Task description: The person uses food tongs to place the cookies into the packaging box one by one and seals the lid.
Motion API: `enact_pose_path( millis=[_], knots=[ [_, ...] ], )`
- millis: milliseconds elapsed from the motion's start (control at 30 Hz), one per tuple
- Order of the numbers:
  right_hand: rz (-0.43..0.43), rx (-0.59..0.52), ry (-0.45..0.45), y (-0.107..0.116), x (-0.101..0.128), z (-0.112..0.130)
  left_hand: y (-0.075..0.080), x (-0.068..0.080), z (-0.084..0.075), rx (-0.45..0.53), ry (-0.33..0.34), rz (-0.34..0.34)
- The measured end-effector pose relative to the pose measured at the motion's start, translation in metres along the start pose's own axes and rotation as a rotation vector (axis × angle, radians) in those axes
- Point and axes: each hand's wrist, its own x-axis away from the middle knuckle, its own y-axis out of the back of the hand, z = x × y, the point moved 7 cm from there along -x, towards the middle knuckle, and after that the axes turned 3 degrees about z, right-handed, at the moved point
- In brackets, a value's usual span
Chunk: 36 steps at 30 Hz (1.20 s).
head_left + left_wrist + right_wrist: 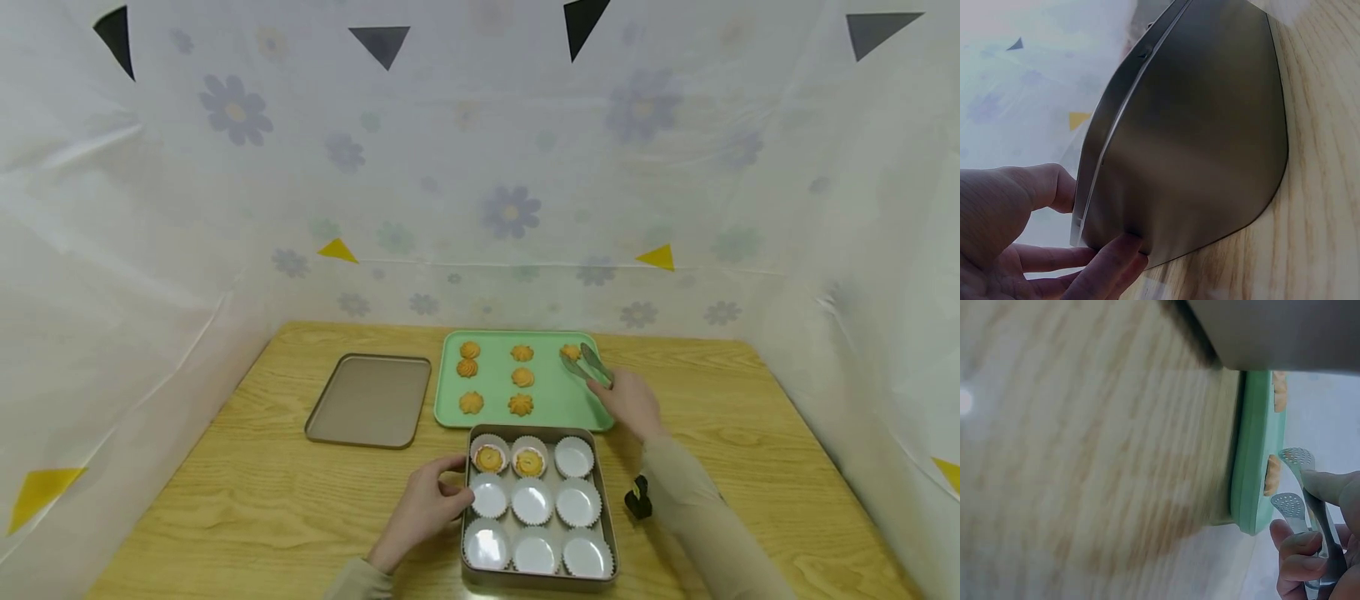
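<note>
My right hand [633, 404] holds a pair of small serving tongs [1300, 461] with perforated ends. The tong ends stand apart beside a piped cookie [571, 352] at the far right corner of the green tray [558, 392]; whether they touch it I cannot tell. With thumb at the rim and fingers against the outer wall, my left hand [423, 504] holds the left side of a square metal tin [1191, 137]. White fluted paper cups [532, 501] fill the tin in rows. Two cups in the far row contain a cookie [528, 463] each.
Several more piped cookies [522, 377] lie on the green tray behind the tin. A flat brownish metal lid [371, 400] rests on the wooden table [247, 500] to the left. Near the tin's right side is a small black object [638, 498]. A flower-printed white sheet [450, 167] hangs behind.
</note>
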Motion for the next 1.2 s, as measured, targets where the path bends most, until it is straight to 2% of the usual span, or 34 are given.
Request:
enact_pose_path(
  millis=[200, 633, 900, 1200],
  knots=[
    [0.034, 0.055, -0.024, -0.001, -0.011, 0.002, 0.0, 0.0, 0.0, 0.007, 0.006, 0.008],
    [0.04, 0.124, -0.013, -0.001, -0.028, 0.003, 0.0, -0.001, 0.002, -0.001, 0.007, 0.006],
    [0.071, 0.139, -0.035, 0.0, -0.029, 0.005, 0.0, -0.001, 0.003, -0.007, 0.007, 0.003],
    [0.053, 0.142, -0.01, -0.001, -0.03, 0.006, 0.0, -0.001, 0.003, 0.0, 0.007, -0.002]
  ],
)
